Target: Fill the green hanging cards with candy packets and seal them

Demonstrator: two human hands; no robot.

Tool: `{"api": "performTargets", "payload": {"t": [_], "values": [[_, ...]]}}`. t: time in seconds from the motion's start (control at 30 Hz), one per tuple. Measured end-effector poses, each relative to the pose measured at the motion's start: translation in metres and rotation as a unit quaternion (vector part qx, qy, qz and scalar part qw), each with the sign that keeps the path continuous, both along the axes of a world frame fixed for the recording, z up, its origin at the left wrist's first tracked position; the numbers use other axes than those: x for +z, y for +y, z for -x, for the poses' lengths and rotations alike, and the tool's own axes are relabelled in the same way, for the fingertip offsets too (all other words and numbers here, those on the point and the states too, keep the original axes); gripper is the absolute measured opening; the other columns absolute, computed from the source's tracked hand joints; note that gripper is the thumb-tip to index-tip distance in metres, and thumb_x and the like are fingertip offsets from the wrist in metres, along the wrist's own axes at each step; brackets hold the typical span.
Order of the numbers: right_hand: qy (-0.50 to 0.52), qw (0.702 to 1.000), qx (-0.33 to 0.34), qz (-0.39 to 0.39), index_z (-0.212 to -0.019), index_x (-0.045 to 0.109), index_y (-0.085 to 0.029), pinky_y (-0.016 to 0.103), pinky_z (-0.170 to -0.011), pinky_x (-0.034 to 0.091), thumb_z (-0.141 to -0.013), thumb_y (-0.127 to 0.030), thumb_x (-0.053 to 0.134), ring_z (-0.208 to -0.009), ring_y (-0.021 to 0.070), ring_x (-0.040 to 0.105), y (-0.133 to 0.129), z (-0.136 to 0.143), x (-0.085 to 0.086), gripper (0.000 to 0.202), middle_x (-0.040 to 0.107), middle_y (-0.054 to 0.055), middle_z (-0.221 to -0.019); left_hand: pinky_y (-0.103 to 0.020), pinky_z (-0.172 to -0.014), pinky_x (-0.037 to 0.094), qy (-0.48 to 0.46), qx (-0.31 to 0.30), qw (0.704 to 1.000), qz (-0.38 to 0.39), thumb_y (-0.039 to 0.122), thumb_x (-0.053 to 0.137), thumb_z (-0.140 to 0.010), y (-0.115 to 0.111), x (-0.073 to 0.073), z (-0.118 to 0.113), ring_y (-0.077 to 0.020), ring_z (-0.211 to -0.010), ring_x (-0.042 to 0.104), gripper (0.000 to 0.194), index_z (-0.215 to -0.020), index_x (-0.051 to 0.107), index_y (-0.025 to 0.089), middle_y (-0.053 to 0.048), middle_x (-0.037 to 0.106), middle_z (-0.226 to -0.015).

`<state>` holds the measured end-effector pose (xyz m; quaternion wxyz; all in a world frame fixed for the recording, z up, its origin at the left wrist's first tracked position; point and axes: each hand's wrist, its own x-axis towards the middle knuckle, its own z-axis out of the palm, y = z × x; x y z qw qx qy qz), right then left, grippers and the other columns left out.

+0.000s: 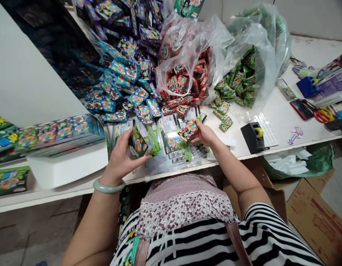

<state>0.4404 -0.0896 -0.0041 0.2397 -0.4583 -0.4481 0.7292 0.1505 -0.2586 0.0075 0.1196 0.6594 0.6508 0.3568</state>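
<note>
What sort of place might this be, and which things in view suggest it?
Probably a packing area: red packets in a plastic bag, loose blue packets heaped alongside, and a tape dispenser.

Phone beside scissors — cardboard below.

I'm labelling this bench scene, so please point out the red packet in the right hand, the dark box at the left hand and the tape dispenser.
Red packet (188,130): head view, middle of its printed face.
Dark box (139,142): head view, its printed side.
Tape dispenser (249,138): head view, its black body.
</note>
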Motion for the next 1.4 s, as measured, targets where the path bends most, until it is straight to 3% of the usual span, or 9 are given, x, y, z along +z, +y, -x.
{"api": "performTargets", "payload": {"t": [0.17,0.33,0.53,0.67,0.83,0.93,1.07,1.2,1.4], "values": [[-0.175,0.958,0.025,-0.225,-0.099,0.057,-0.023,0.036,-0.067,0.057,-0.083,-0.05,0.065,-0.064,0.0173,0.059,0.017,0.005,-0.019,0.032,0.062,-0.002,-0.072,-0.062,-0.114,0.044,0.001,-0.006,1.0,0.003,0.063,0.074,-0.075,0.003,0.0,-0.001,-0.0405,-0.136,0.049,0.097,-0.154,0.031,0.028,-0.012,0.048,-0.148],[-0.277,0.827,0.071,-0.483,-0.12,0.061,-0.018,0.05,-0.111,0.04,-0.086,-0.041,0.067,-0.125,0.031,0.053,0.019,-0.008,-0.015,0.041,0.062,0.016,-0.129,-0.058,-0.112,0.045,0.041,-0.045,0.998,0.002,0.065,0.074,-0.074,0.005,-0.002,-0.003,-0.0382,-0.133,0.051,0.1,-0.154,0.03,0.024,-0.015,0.051,-0.144],[-0.343,0.765,0.197,-0.508,-0.146,0.049,-0.024,0.059,-0.118,0.025,-0.067,-0.05,0.086,-0.149,0.0403,0.026,0.008,-0.018,-0.014,0.091,0.039,0.017,-0.157,-0.056,-0.113,0.043,0.052,-0.065,0.996,0.019,0.064,0.073,-0.076,0.01,-0.008,-0.006,-0.0373,-0.134,0.05,0.099,-0.155,0.028,0.024,-0.017,0.049,-0.145],[-0.33,0.757,0.203,-0.526,-0.141,0.055,-0.022,0.058,-0.113,0.034,-0.072,-0.039,0.082,-0.138,0.0384,0.044,0.008,-0.014,-0.011,0.076,0.053,0.017,-0.145,-0.056,-0.113,0.041,0.052,-0.087,0.994,0.039,0.062,0.073,-0.077,0.016,-0.009,-0.012,-0.0369,-0.134,0.049,0.099,-0.155,0.028,0.024,-0.017,0.048,-0.143],[-0.219,0.722,0.121,-0.645,-0.143,0.052,-0.031,0.056,-0.116,0.034,-0.081,-0.045,0.072,-0.138,0.0341,0.042,-0.011,-0.015,0.028,0.067,0.048,0.008,-0.149,-0.056,-0.113,0.04,0.082,-0.09,0.992,0.038,0.057,0.076,-0.075,0.017,-0.008,-0.013,-0.0362,-0.131,0.048,0.1,-0.156,0.026,0.026,-0.015,0.046,-0.138],[-0.221,0.668,0.167,-0.69,-0.142,0.053,-0.032,0.055,-0.117,0.033,-0.085,-0.041,0.069,-0.137,0.0335,0.041,-0.022,-0.012,0.052,0.06,0.046,0.006,-0.151,-0.055,-0.112,0.041,0.086,-0.111,0.99,0.022,0.054,0.076,-0.076,0.02,-0.009,-0.014,-0.0361,-0.129,0.048,0.1,-0.157,0.024,0.026,-0.015,0.045,-0.138],[-0.231,0.619,0.284,-0.695,-0.139,0.055,-0.028,0.054,-0.112,0.039,-0.082,-0.033,0.074,-0.132,0.034,0.043,-0.027,-0.003,0.058,0.061,0.047,0.009,-0.151,-0.055,-0.109,0.042,0.116,-0.133,0.984,0.005,0.054,0.075,-0.077,0.022,-0.009,-0.019,-0.0359,-0.126,0.049,0.1,-0.157,0.024,0.025,-0.016,0.048,-0.136],[-0.203,0.613,0.359,-0.674,-0.143,0.049,-0.029,0.058,-0.108,0.042,-0.079,-0.031,0.077,-0.131,0.0356,0.044,-0.028,0.0,0.05,0.069,0.049,0.011,-0.147,-0.054,-0.106,0.043,0.135,-0.148,0.98,-0.005,0.054,0.075,-0.076,0.019,-0.011,-0.027,-0.036,-0.122,0.052,0.099,-0.157,0.026,0.023,-0.017,0.051,-0.133],[-0.115,0.698,0.321,-0.63,-0.154,0.028,-0.021,0.052,-0.113,0.042,-0.079,-0.053,0.076,-0.137,0.0328,0.043,-0.034,0.006,0.034,0.095,0.045,0.019,-0.147,-0.053,-0.104,0.045,0.107,-0.148,0.983,-0.008,0.054,0.076,-0.075,0.012,-0.015,-0.041,-0.0355,-0.121,0.053,0.102,-0.157,0.025,0.023,-0.017,0.053,-0.133]]}}
